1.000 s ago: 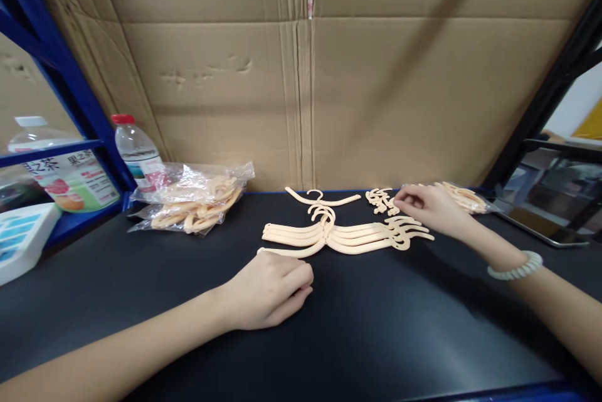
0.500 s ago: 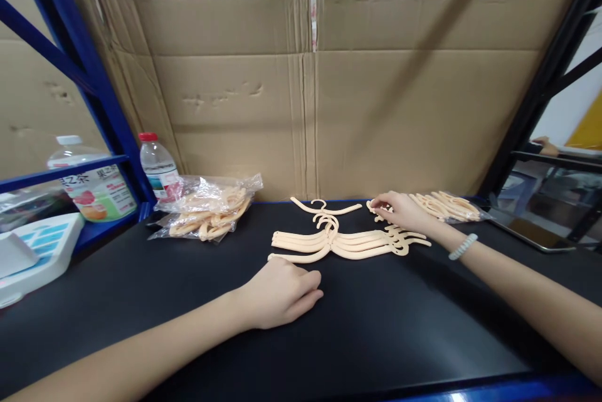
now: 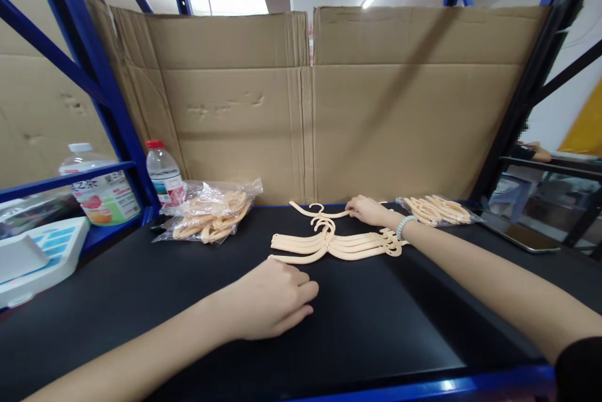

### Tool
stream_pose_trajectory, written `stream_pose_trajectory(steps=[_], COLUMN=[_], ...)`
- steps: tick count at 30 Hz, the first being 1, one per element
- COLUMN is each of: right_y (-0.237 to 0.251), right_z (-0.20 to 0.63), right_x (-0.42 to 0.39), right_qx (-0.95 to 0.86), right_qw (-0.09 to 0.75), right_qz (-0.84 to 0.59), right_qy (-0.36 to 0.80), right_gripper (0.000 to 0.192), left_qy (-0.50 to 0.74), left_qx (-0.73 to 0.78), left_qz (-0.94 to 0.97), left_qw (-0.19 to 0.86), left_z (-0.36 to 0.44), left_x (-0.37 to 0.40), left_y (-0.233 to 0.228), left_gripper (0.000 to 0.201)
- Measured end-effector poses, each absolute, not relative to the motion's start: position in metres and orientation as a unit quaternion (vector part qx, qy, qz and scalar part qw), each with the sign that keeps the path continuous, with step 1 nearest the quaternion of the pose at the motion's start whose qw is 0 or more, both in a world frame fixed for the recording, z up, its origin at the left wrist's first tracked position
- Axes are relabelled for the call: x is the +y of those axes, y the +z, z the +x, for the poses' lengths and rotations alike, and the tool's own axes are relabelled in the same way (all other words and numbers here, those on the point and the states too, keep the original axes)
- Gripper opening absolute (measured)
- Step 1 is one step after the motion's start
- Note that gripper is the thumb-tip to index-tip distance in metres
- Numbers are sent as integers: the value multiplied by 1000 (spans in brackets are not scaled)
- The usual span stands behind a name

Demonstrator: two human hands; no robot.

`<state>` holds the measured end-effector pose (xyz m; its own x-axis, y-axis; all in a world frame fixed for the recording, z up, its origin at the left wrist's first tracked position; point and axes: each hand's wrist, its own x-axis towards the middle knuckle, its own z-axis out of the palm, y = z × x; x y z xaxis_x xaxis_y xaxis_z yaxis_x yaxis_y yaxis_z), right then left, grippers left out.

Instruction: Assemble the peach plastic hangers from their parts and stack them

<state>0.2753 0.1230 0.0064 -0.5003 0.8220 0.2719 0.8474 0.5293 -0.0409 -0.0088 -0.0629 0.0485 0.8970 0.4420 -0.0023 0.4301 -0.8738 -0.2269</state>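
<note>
A stack of cream plastic hangers (image 3: 350,244) lies fanned out mid-table on the black surface (image 3: 376,327). One single hanger (image 3: 314,212) lies behind it, near the cardboard wall. My right hand (image 3: 369,209), with a pale bead bracelet on the wrist, reaches across the stack, and its fingertips pinch the right end of that single hanger. My left hand (image 3: 277,298) rests on the table with fingers curled together, just below the lowest hanger (image 3: 294,259) of the stack. It holds nothing.
A clear bag of hangers (image 3: 209,212) lies at the left and another bag (image 3: 437,209) at the right. Two bottles (image 3: 162,173) (image 3: 101,185) and a white device (image 3: 32,254) stand far left. A tablet (image 3: 517,232) lies right. A cardboard wall (image 3: 305,107) closes the back.
My right hand has moved left from the small pieces beside the right bag to the single hanger's end. My head has tilted up. The left hand has stayed put.
</note>
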Motion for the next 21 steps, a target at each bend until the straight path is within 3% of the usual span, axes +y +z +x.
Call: stream_pose_trajectory(steps=[7,16,21], right_y=[10,19,16], right_z=[280,310,304], right_x=[103,58,39], right_qx=[-833,-775,-762], right_qw=[192,352,445], right_qz=[-518,-525,-459], right_qy=[-39,-29,106], right_gripper=[10,10,14], left_qy=[-117,-280,-348], left_qx=[-320,-391,-381], left_qz=[-927,-867,-853], left_qw=[155,130,83], left_z=[-45,-56,-44], left_x=[-36,-13,-11], left_y=[64,49,33], left_gripper=[22,15,30])
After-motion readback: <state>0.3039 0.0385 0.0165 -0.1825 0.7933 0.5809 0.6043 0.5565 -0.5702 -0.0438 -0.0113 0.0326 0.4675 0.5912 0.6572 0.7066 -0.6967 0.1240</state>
